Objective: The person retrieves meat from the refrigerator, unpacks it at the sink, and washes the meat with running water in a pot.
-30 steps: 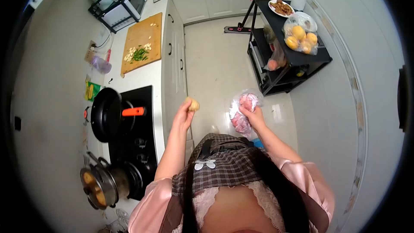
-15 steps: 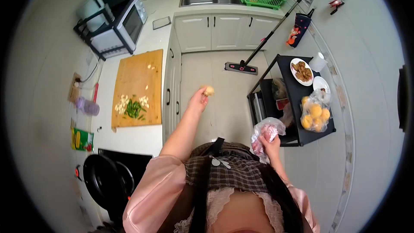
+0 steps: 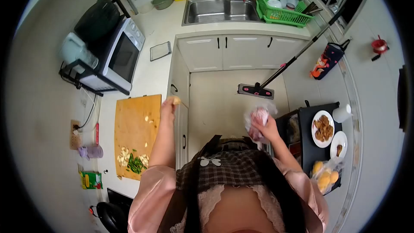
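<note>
Pinched in the fingers of my left hand (image 3: 167, 108) is a small tan lump that looks like a piece of ginger (image 3: 176, 100). That hand is over the counter edge, beside the wooden cutting board (image 3: 136, 123). Garlic cloves (image 3: 123, 157) and cut green peppers (image 3: 137, 164) lie on the board's near part. Out over the floor, my right hand (image 3: 270, 130) grips a clear plastic bag of red meat (image 3: 258, 118). My fingers and the crumpled plastic partly hide the meat.
A black shelf cart (image 3: 307, 146) on the right carries a plate of brown food (image 3: 323, 128) and bagged yellow fruit (image 3: 324, 177). A flat mop (image 3: 256, 91) leans ahead. The sink (image 3: 207, 11) and a green dish rack (image 3: 284, 13) are at the back. A black pan (image 3: 113, 218) stands lower left.
My view has moved forward toward the sink. My left hand has moved left with the ginger to the board's side. My right hand has carried the bag of meat forward, away from the cart.
</note>
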The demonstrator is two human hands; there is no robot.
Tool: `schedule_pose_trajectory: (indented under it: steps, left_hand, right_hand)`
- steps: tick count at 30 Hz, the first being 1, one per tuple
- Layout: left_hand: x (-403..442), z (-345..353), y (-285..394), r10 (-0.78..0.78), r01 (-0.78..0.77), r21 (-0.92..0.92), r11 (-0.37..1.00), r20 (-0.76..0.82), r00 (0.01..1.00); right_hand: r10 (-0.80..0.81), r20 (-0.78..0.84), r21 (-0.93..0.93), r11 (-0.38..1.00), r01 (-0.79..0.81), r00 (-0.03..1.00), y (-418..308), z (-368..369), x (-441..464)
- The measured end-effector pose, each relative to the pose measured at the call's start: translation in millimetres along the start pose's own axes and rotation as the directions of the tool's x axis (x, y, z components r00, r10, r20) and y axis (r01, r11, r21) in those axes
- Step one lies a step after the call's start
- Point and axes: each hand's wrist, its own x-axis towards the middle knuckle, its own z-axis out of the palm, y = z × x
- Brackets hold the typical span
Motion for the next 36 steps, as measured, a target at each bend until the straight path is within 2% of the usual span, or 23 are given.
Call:
schedule_pose_trajectory:
  steps: [2,4,5,6,7,8,10,13,14,16,17,18,19,20,21,23,24,26,27,29,30,35,36]
  left_hand:
    - [58.9,-14.9,10.6,0.207,-0.208,-0.022,0.978,-0.021,0.978]
    - [120.6,-34.8,34.9,0.194,-0.149,0.348,0.926,-0.096,0.976]
    - [150.0,-50.9,37.6,0.296,-0.285,0.266,0.921,-0.001,0.955]
    - [133.5,-32.2,68.0,0.246,-0.163,0.51,0.845,-0.099,0.964]
    - [104.3,-2.5,93.9,0.128,-0.044,0.39,0.92,-0.193,0.973]
    - [197.7,-59.7,65.7,0.329,-0.318,0.24,0.917,-0.009,0.944]
    - [255.0,-83.5,69.7,0.27,-0.187,0.442,0.877,-0.133,0.954]
    - [255.9,-75.7,86.4,0.354,0.078,0.817,0.572,-0.331,0.874]
    - [239.2,-52.3,102.3,0.489,0.173,0.898,0.405,-0.373,0.788]
    - [197.7,10.5,124.5,0.783,0.25,0.96,0.123,-0.249,0.57]
    - [194.8,27.2,126.7,0.835,0.163,0.985,0.066,-0.143,0.531]
    - [234.1,34.1,107.3,0.827,-0.188,0.98,-0.062,0.156,0.541]
    - [271.5,41.9,88.9,0.744,-0.524,0.839,-0.145,0.442,0.502]
    - [232.6,110.5,87.0,0.299,-0.559,0.565,0.606,0.489,0.819]
    - [232.8,158.5,73.0,0.044,-0.629,0.654,0.42,0.677,0.734]
    - [134.2,268.0,67.2,-0.284,-0.785,0.506,0.358,0.86,0.425]
    - [118.5,295.3,59.6,-0.334,-0.827,0.346,0.444,0.92,0.206]
    - [75.2,350.2,41.5,-0.417,-0.575,0.44,0.69,0.891,0.181]
    - [73.8,371.0,35.4,-0.421,-0.575,0.445,0.687,0.888,0.183]
    - [70.2,407.9,23.9,-0.483,-0.362,0.594,0.718,0.8,0.355]
    - [67.5,422.3,25.3,-0.458,-0.422,0.602,0.678,0.794,0.399]
    - [83.6,473.0,3.3,-0.578,-0.074,0.678,0.731,0.673,0.461]
    - [94.0,478.4,-6.8,-0.699,0.141,0.695,0.705,0.649,0.299]
  right_hand:
    - [-0.075,0.061,0.094,0.993,0.069,0.995,-7.7,16.4,52.9]
    - [-0.088,0.108,0.123,0.99,0.075,0.99,-26.4,26.4,103.1]
    - [-0.039,0.141,0.159,0.987,0.016,0.989,-42.9,31.2,120.7]
    - [-0.129,0.112,0.177,0.978,0.108,0.985,-40.1,37.9,139.2]
    - [-0.163,0.085,0.212,0.967,0.142,0.983,-45.0,44.5,154.0]
    - [-0.198,0.053,0.243,0.953,0.18,0.979,-47.4,48.8,167.5]
    - [-0.207,-0.01,0.0,0.978,0.207,0.978,-35.4,58.4,192.6]
    - [0.029,-0.056,0.161,0.987,-0.02,0.998,-48.7,46.3,198.1]
    - [-0.088,-0.15,0.101,0.989,0.104,0.985,-19.1,54.0,206.8]
    - [-0.001,-0.211,0.159,0.987,0.036,0.977,-19.1,38.6,214.1]
    - [0.043,-0.239,0.187,0.982,0.003,0.97,-28.1,45.8,212.4]
    - [0.139,-0.269,0.184,0.979,-0.091,0.953,-5.8,44.5,222.2]
    - [0.151,-0.278,0.193,0.976,-0.099,0.949,-1.9,43.3,226.4]
    - [0.198,-0.305,0.303,0.948,-0.103,0.932,0.4,43.2,233.1]
    - [0.24,-0.328,0.405,0.91,-0.094,0.914,3.3,41.1,243.2]
    - [0.257,-0.319,0.468,0.88,-0.084,0.912,9.8,42.8,263.2]
    - [0.261,-0.31,0.51,0.857,-0.072,0.914,5.4,49.9,274.8]
    - [0.306,-0.332,0.476,0.871,-0.121,0.892,7.3,50.9,295.6]
    - [0.341,-0.349,0.436,0.884,-0.171,0.873,10.1,45.9,304.9]
    - [0.347,-0.306,0.416,0.886,-0.204,0.886,26.3,25.9,319.2]
    - [0.345,-0.266,0.384,0.894,-0.229,0.9,29.6,13.0,327.8]
    - [0.292,0.055,0.56,0.782,-0.272,0.955,74.3,-67.8,358.5]
    - [0.275,0.079,0.56,0.783,-0.271,0.958,88.5,-83.6,358.3]
